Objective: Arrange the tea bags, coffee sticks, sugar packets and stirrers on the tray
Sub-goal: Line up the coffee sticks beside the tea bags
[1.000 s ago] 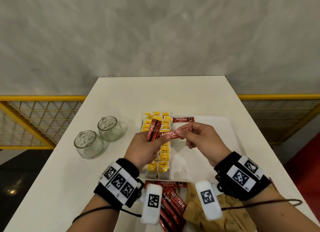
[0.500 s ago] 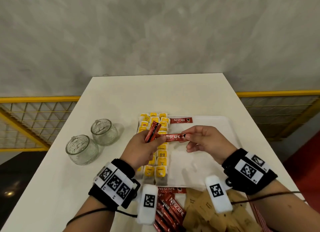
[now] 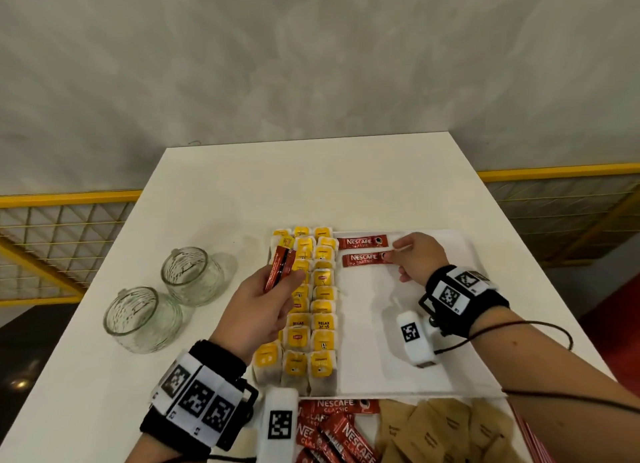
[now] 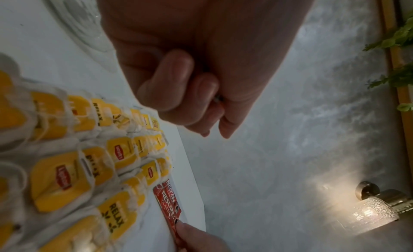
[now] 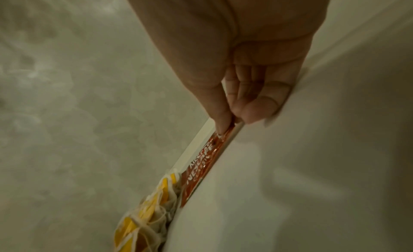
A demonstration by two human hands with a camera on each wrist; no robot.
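Observation:
A white tray (image 3: 377,345) carries three columns of yellow tea bags (image 3: 313,310) along its left side. Two red coffee sticks lie at its far end: the first coffee stick (image 3: 362,243) and a second stick (image 3: 365,259) just nearer to me. My right hand (image 3: 398,255) pinches the second stick's right end (image 5: 220,139) with the stick lying flat on the tray. My left hand (image 3: 278,289) hovers over the tea bags and grips a small bundle of coffee sticks (image 3: 280,268) standing upright. In the left wrist view its fingers (image 4: 178,89) are curled.
Loose coffee sticks (image 3: 332,431) and brown sugar packets (image 3: 433,431) are piled at the table's near edge, in front of the tray. Two glass jars (image 3: 192,275) (image 3: 142,319) stand on the table to the left. A yellow mesh railing (image 3: 52,241) flanks the table.
My right hand drew one stick away from the left hand's bundle, moved right and down, and laid it on the tray below the first stick. The left hand kept its bundle.

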